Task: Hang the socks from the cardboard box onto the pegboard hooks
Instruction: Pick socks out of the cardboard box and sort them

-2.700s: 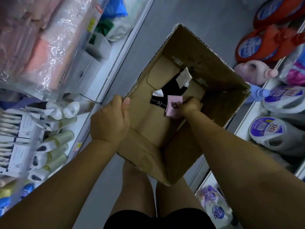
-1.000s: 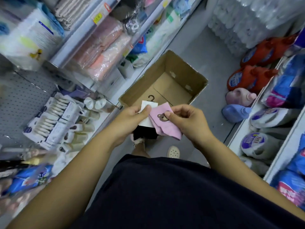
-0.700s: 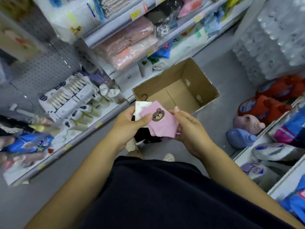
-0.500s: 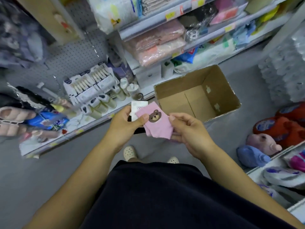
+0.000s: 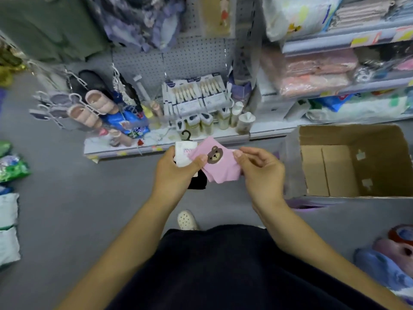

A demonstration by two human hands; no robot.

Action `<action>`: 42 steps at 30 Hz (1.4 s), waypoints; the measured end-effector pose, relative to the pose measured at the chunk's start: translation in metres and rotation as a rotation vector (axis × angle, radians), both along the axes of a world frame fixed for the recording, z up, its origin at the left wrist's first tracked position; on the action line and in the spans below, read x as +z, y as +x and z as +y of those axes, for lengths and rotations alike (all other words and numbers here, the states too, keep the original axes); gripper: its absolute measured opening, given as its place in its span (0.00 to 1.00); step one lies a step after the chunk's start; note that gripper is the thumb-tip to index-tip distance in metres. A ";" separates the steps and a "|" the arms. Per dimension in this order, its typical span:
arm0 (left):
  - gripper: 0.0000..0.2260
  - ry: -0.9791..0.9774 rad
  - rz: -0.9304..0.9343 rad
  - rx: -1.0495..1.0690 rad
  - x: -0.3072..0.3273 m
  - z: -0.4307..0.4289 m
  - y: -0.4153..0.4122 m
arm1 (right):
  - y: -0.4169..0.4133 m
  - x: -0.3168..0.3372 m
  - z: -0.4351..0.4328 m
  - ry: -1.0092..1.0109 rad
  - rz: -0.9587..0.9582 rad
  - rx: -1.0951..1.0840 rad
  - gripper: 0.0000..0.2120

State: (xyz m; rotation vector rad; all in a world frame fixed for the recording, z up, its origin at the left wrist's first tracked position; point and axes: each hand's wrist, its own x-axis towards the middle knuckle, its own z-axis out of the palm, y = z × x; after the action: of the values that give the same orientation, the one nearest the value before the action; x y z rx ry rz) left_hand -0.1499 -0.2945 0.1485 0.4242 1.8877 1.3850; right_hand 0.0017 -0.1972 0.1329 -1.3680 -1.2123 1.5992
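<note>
I hold a pair of pink socks [image 5: 221, 168] with a brown bear face between both hands at chest height. My left hand [image 5: 176, 173] also grips a black sock pair [image 5: 197, 182] with a white card label and a small black hanger hook [image 5: 186, 135] on top. My right hand [image 5: 261, 173] pinches the right edge of the pink socks. The cardboard box [image 5: 290, 166] stands open on the floor to my right, and nothing shows on its visible bottom. The grey pegboard [image 5: 192, 57] with wire hooks is straight ahead, above the low shelf.
Slippers [image 5: 89, 108] hang on hooks at the left of the pegboard. Boxed toothbrushes [image 5: 194, 95] and small bottles stand on the low shelf. Shelves with packed towels [image 5: 312, 74] rise at the right. Packaged goods lie along the left edge of the grey floor.
I have taken the socks out of the box, stood up and turned left toward the pegboard. The box now lies to my right. Both hands keep holding the socks.
</note>
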 end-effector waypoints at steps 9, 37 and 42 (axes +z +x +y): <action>0.09 0.047 -0.079 0.097 0.012 -0.065 -0.111 | -0.121 0.004 -0.064 0.157 0.002 0.035 0.07; 0.06 -0.210 -0.103 0.170 -0.022 -0.018 -0.204 | -0.204 -0.010 0.073 -0.379 0.257 0.205 0.03; 0.09 -0.192 -0.081 0.298 -0.015 0.021 -0.220 | -0.221 0.000 0.112 -0.178 0.195 0.329 0.06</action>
State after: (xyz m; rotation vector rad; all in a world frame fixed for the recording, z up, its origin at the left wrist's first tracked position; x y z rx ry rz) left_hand -0.3701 -0.2736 0.1334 -0.0102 2.0530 1.3664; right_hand -0.2190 -0.0852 0.1326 -1.1253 -1.2470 2.0613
